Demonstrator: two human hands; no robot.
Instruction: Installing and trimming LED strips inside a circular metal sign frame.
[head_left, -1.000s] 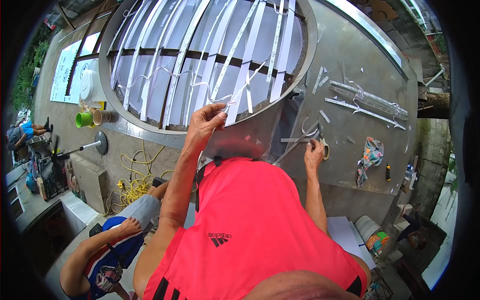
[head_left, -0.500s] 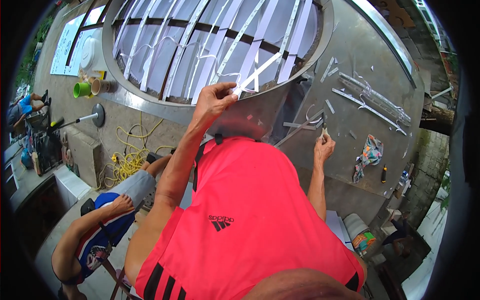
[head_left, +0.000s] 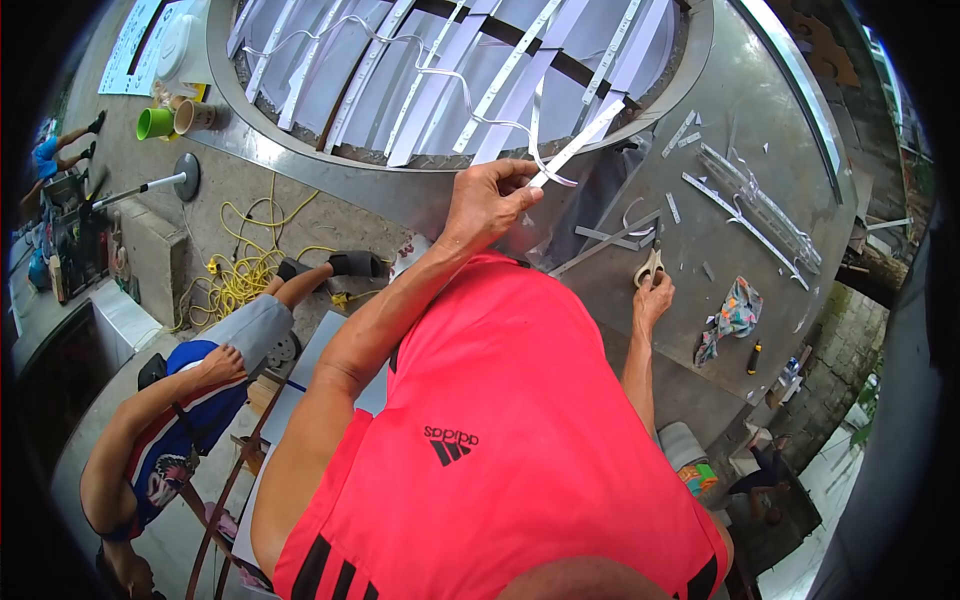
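Flat white strip (head_left: 585,138): slants from the person's left hand (head_left: 492,203) toward far right, its free end over the near-right rim of a round metal frame (head_left: 300,146); contact with the rim cannot be told. Looks light and thin, probably springy along its length and easy to kink; faces likely smooth. Best hold, as judged: thumb and finger on the edges near an end, with the long free part supported.

Left hand: thumb and fingers pinched on the strip's near end. A curling white ribbon (head_left: 440,72), backing or wire (cannot tell which), runs from beside this grip leftward across the frame; soft, likely to snag. Right hand (head_left: 654,299): holds cream-handled scissors (head_left: 650,266), blades pointing away from the person. Scissors should be stiff, best taken by the loops.

Frame interior: parallel white slats (head_left: 510,72) over dark crossbars.

Surface: grey metal bench (head_left: 700,232), flat, scuffed. On it, right side: strip offcuts (head_left: 680,132), patterned cloth (head_left: 737,312), black-and-yellow hand tool (head_left: 754,357). Far left: green cup (head_left: 154,123), brown cup (head_left: 195,117).

Room: open-air work yard; tangled yellow cord (head_left: 238,262) on the concrete at left, seated co-worker (head_left: 185,420) near left.
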